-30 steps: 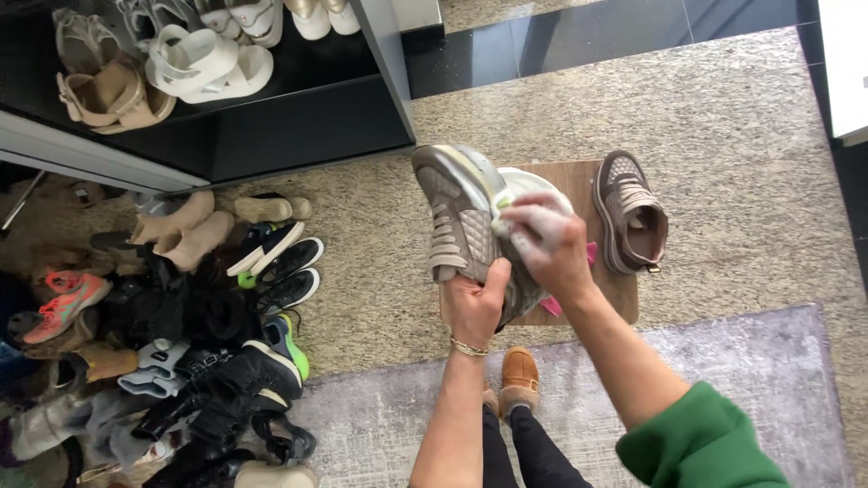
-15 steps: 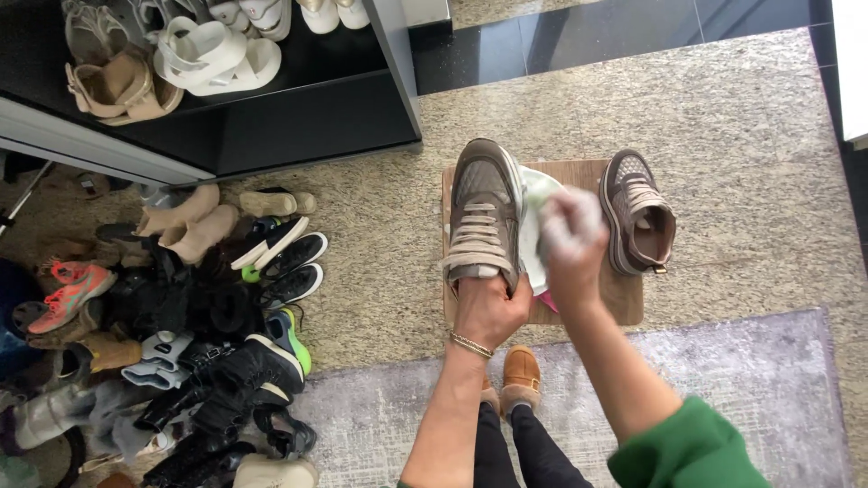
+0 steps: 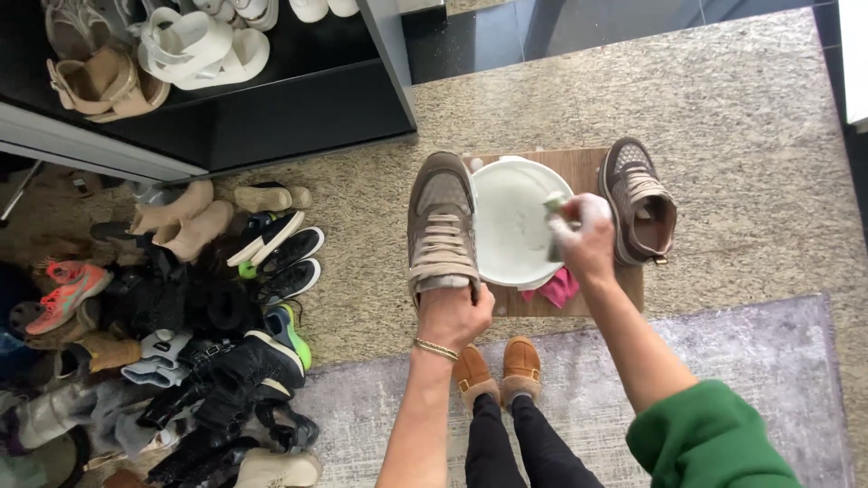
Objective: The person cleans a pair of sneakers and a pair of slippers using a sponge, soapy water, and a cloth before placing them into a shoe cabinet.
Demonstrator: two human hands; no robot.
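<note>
My left hand [image 3: 455, 314] grips a taupe laced sneaker [image 3: 441, 221] by its heel, toe pointing away, left of a white basin [image 3: 508, 221]. My right hand [image 3: 583, 237], foamy, is closed on a small greenish sponge [image 3: 552, 215] over the basin's right rim. The matching sneaker [image 3: 638, 201] rests on the right end of a wooden board [image 3: 583, 167]. A pink cloth [image 3: 556, 288] lies under the basin's near edge.
A heap of mixed shoes [image 3: 172, 316] covers the floor at left. A black shelf [image 3: 226, 81] with sandals stands at the top left. My slippered feet [image 3: 497, 366] stand on a grey rug [image 3: 768, 380] near the board.
The left hand turned the sneaker upright and shifted it left, uncovering the basin. The right hand left the shoe's side and now sits over the basin's rim.
</note>
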